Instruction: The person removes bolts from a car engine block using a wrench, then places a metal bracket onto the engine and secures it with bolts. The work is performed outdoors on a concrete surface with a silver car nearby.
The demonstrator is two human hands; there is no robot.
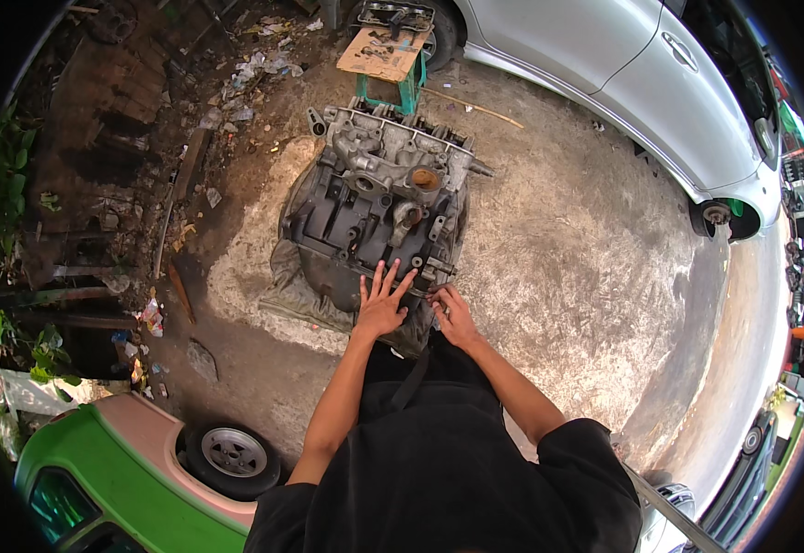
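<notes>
Grey and black metal: in the head view, looking at a big engine [379, 207] sitting on a dark sheet [302, 309] in the middle. Holding the left hand [382, 310] with fingers spread over its near side. Holding the right hand [457, 319] with fingers bent, at the near right; not being sure if pinching anything. Maybe risking a hurt finger, by slipping on hard edges. Maybe losing something small, by dropping it into a gap. Meeting a green stool [414, 88] and brown board [374, 53] in the way on the far side. Seeing a silver car [577, 46] far right, a green and pink car [134, 465] near left. Seeing trash [259, 66] far left, maybe causing a trip.
</notes>
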